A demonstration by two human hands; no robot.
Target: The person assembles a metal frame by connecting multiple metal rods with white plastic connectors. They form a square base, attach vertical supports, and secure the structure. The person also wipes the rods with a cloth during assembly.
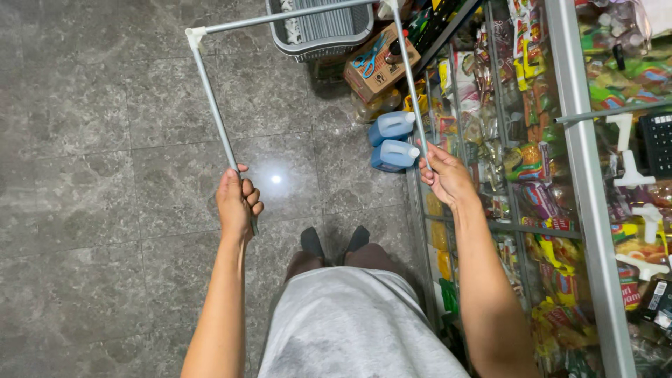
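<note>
The person holds up a grey tube frame [294, 17] — 2 side rods joined by a top bar through white corner joints. The left hand [236, 203], at 9 o'clock, is clenched on 1 rod; the right hand [444, 175], at 3 o'clock, pinches the other beside the glass counter [595, 210]. Carrying step, I judge — moving it needs both grips level.

Single head-worn view, steeply downward over both arms, floor [105, 210] well below, shelves at right.
</note>
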